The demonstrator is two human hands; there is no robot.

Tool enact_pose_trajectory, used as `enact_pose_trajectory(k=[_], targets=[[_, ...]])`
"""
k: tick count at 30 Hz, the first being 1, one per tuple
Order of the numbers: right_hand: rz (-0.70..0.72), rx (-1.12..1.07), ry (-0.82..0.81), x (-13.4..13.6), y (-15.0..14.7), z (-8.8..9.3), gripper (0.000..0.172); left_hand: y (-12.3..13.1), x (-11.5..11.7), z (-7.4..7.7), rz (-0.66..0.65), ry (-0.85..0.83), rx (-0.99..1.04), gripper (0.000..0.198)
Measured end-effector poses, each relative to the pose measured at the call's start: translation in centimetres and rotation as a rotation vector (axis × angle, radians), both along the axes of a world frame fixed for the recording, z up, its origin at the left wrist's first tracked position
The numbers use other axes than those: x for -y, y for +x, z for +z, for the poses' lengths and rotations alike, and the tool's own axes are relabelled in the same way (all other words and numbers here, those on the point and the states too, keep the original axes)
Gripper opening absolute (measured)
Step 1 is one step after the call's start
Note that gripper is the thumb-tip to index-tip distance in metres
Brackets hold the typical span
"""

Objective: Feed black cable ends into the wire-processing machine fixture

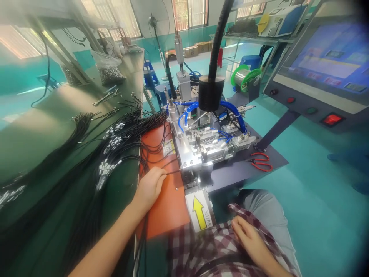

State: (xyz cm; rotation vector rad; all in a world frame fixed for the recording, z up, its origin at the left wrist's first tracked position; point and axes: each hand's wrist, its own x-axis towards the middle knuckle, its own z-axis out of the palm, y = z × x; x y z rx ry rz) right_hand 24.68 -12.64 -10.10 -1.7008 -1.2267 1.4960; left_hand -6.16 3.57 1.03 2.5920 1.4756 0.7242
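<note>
My left hand (151,186) is over the orange plate (164,211), thumb and fingers pinched on a thin black cable (172,172). This cable runs right, to the edge of the metal machine (191,154), where its end is hidden. More black cables (150,144) cross the plate and pass behind the hand. Low on the right, my right hand (246,234) rests against the checked shirt (219,234) with its fingers curled closed. Whatever may be between those fingertips cannot be made out.
Bundles of black cables with silvery ends (108,169) cover the green bench (57,102). Red-handled pliers (261,161) lie on the machine's dark base. A control screen (331,57) stands at right, and a black cylinder (211,92) hangs above the machine. A yellow-arrow label (200,211) faces me.
</note>
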Motion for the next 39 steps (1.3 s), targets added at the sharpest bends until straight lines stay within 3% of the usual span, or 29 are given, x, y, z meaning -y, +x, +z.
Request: enact_pose_trajectory(k=[11, 14, 17, 21, 25, 29, 34, 37, 39], targets=[[0.047, 0.017, -0.003, 1.0, -0.2, -1.6, 0.049, 1.0, 0.0, 0.5, 0.028, 0.046, -0.146, 0.017], [0.117, 0.03, -0.014, 1.1, -0.1, -1.4, 0.048, 0.9, 0.6, 1.4, -0.001, 0.02, -0.17, 0.02], [0.168, 0.091, 0.0, 1.3, 0.2, -0.3, 0.043, -0.3, 2.1, 3.5, -0.083, -0.049, -0.199, 0.028], [0.32, 0.145, -0.006, 1.5, 0.5, 1.5, 0.037, -3.2, 4.8, 6.4, -0.331, -0.203, -0.315, 0.032], [0.432, 0.15, -0.023, 1.4, -0.3, 2.4, 0.035, -4.6, 5.8, 7.0, -0.487, -0.261, -0.441, 0.03], [0.492, 0.152, 0.003, 1.3, -1.2, 2.8, 0.034, -4.0, 4.7, 7.0, -0.571, -0.273, -0.54, 0.024], [0.596, 0.176, 0.037, 1.1, -1.2, 5.0, 0.031, -3.7, 3.4, 8.5, -0.581, -0.25, -0.588, 0.028], [0.632, 0.074, -0.032, 0.5, -1.4, 7.9, 0.029, -3.8, 3.2, 9.4, -0.5, -0.206, -0.54, 0.03], [0.568, -0.081, -0.09, -0.1, -2.0, 10.1, 0.03, -3.7, 3.2, 9.4, -0.433, -0.169, -0.497, 0.031]])
